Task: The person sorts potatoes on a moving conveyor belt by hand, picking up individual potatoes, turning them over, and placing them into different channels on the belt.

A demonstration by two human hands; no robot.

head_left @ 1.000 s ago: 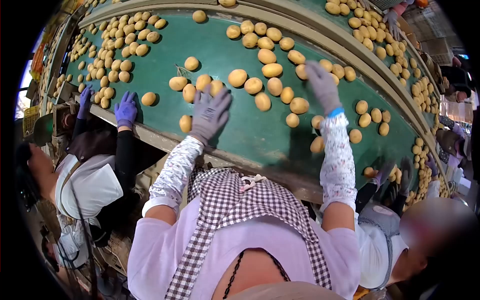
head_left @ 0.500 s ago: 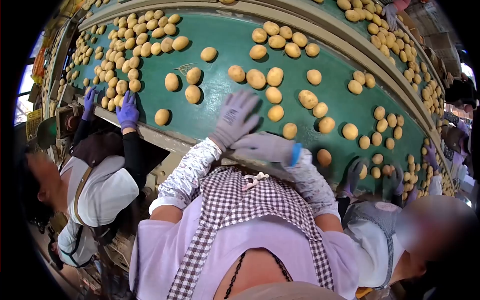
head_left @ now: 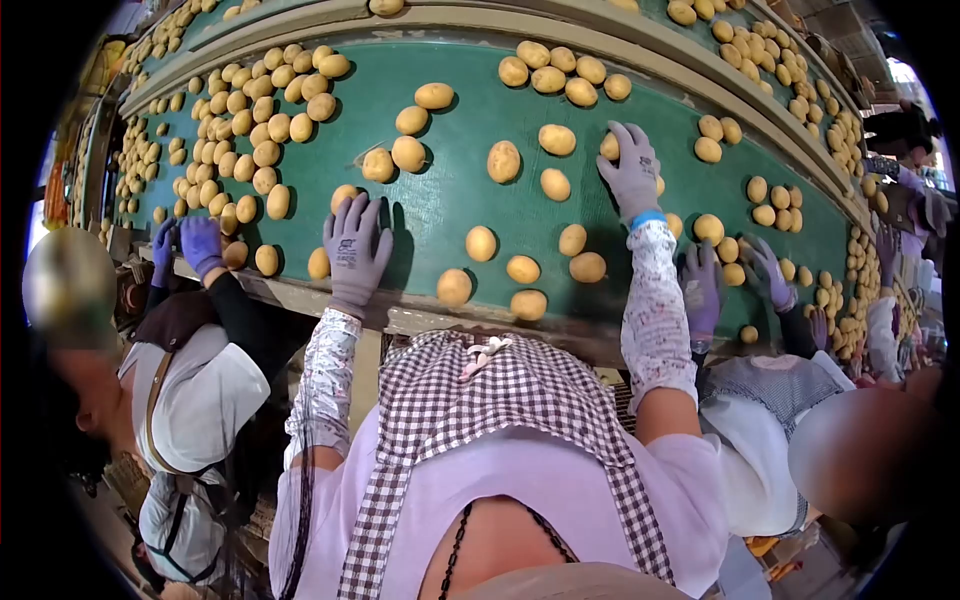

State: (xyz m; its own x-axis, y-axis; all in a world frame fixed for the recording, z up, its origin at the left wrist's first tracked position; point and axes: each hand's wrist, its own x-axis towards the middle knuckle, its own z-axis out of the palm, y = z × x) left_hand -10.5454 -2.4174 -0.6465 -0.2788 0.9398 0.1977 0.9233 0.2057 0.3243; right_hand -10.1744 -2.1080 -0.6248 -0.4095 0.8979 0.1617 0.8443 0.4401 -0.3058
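Many yellow potatoes ride on a green conveyor belt point(head_left: 440, 205) in front of me. My left hand point(head_left: 356, 250), in a grey glove, lies flat and spread on the belt near its front edge, a potato point(head_left: 343, 196) just beyond its fingertips. My right hand point(head_left: 632, 172), also grey-gloved, reaches farther out and rests its fingers on a potato point(head_left: 608, 146); I cannot tell whether it grips it. Loose potatoes point(head_left: 524, 269) lie between my arms.
A person on my left has purple-gloved hands point(head_left: 200, 245) at the belt's edge. A person on my right works with purple gloves point(head_left: 702, 290) too. The belt's pale front rail point(head_left: 420, 318) runs before my checked apron. A second belt point(head_left: 790, 85) with potatoes lies beyond.
My right hand has swung from near my chest out across the belt onto a potato. My left hand has shifted left and flattened on the belt. The potatoes have drifted along.
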